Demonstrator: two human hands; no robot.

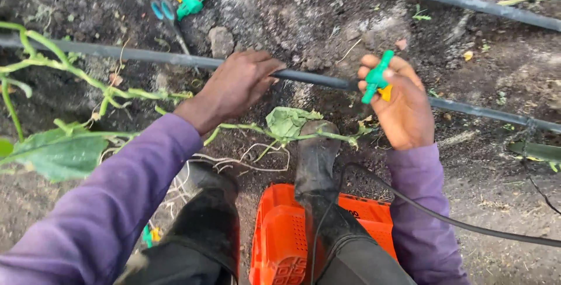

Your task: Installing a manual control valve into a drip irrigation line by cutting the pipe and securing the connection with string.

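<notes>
Orange crate [280, 232] below; right hand [403, 106] (raised) grips green valve [376, 77].

Green plastic valve fitting [376, 77] with yellow part, held tilted at 3 o'clock; black irrigation pipe [146, 57], lying across dark soil from 9 to 3 o'clock.

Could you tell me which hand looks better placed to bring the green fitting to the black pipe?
Probably the right hand: it already holds the green fitting beside the black pipe, which the left hand grips.
</notes>
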